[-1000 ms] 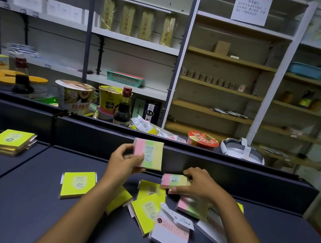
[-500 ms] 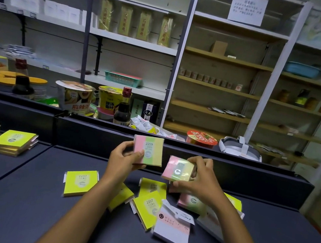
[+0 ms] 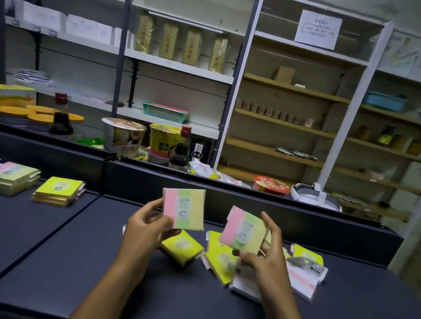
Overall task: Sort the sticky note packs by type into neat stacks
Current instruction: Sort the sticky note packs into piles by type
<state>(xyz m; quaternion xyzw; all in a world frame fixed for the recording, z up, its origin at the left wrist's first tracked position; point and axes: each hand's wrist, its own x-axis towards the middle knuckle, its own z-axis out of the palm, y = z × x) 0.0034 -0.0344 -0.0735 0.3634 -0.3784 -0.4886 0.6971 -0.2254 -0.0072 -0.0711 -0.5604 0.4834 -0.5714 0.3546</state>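
We've got a striped pack (image 3: pixel 183 208) pinched in the left hand (image 3: pixel 146 228), another (image 3: pixel 244 230) in the right hand (image 3: pixel 267 255); loose pinches could drop them into the pile (image 3: pixel 217 260).

two square paper packs (image 3: pixel 183 208) (image 3: pixel 244 230) have pink, green, yellow stripes; the flat desk (image 3: pixel 49 252) is dark navy.

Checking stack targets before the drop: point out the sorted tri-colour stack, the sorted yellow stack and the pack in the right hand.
tri-colour stack (image 3: pixel 10 176): head view, top pack's face.
yellow stack (image 3: pixel 61 187): head view, top face.
right-hand pack (image 3: pixel 243 230): head view, front face.
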